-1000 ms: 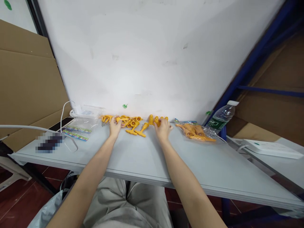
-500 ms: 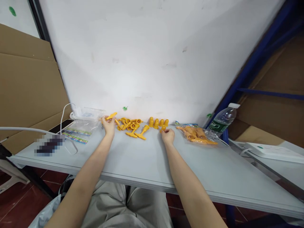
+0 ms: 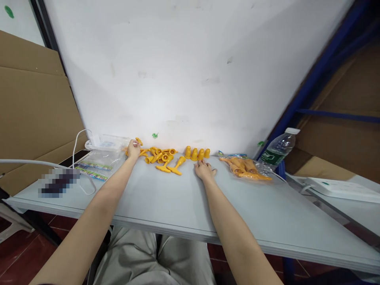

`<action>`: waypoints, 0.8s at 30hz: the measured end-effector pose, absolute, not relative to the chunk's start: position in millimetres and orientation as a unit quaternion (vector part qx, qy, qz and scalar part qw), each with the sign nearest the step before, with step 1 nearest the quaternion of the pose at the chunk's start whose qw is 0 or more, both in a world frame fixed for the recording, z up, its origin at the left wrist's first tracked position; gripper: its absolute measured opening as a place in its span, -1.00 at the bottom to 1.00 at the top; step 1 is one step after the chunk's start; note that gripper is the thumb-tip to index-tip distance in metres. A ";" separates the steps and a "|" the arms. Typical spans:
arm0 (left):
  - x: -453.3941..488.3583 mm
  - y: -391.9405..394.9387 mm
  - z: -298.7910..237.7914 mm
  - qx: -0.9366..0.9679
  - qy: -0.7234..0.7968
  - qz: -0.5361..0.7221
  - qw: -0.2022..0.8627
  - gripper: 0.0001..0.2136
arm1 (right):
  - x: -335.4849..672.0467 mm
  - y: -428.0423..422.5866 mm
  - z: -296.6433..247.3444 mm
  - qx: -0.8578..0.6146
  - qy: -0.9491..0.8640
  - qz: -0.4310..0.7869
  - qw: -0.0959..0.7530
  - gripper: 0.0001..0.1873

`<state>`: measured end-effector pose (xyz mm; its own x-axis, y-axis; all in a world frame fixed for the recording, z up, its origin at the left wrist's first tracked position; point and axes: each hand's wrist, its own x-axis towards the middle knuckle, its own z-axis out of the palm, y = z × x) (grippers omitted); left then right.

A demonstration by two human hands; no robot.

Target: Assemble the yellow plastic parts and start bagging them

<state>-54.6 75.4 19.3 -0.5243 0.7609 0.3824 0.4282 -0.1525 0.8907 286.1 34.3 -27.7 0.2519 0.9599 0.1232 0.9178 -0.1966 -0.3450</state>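
Note:
My left hand is closed on a yellow T-shaped plastic piece, whose crossbar shows above the fingers; the rest is hidden. Just right of it lies a loose pile of similar yellow plastic pieces, some with hollow cup ends, two with crossbars toward me. Several yellow cup-shaped pieces stand near the wall, open end down. My right hand rests on the table before them with fingers spread, the fingertips at the base of one yellow cup.
At the right lie bagged yellow pieces beside a leaning water bottle. Clear plastic bags, a white cable and a blurred dark object occupy the left of the grey table. The white wall closes off the back.
My right hand has let go of a yellow cup, which now stands with the others, and its fingers have spread. My left hand has turned and shifted slightly back and left with its piece.

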 end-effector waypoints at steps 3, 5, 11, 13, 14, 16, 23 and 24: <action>-57.3 76.5 14.7 0.491 0.644 0.570 0.137 -0.89 | 283.9 33.0 -27.2 -0.769 -0.612 0.043 0.180 -0.47; -58.5 75.6 10.0 0.514 0.647 0.546 0.139 -0.80 | 281.0 30.0 -24.1 -0.759 -0.617 0.007 0.208 -0.51; -57.5 69.0 -3.4 0.593 0.684 0.416 0.090 -0.48 | 262.3 18.9 -9.3 -0.656 -0.710 -0.062 0.249 -0.53; -54.7 67.1 -4.6 0.612 0.696 0.366 0.082 -0.40 | 254.8 16.9 -7.7 -0.610 -0.754 -0.063 0.237 -0.44; -52.9 66.4 -4.6 0.619 0.702 0.343 0.079 -0.38 | 251.5 16.2 -7.8 -0.591 -0.773 -0.060 0.224 -0.39; -49.6 65.7 -3.6 0.626 0.713 0.306 0.079 -0.36 | 246.8 15.4 -9.2 -0.569 -0.798 -0.046 0.192 -0.33; -45.5 61.9 -1.9 0.602 0.731 0.304 0.104 -0.45 | 246.0 13.9 -7.7 -0.548 -0.820 -0.029 0.161 -0.51; -44.4 60.2 -1.4 0.597 0.724 0.330 0.100 -0.49 | 246.5 13.5 -6.5 -0.545 -0.822 -0.029 0.162 -0.52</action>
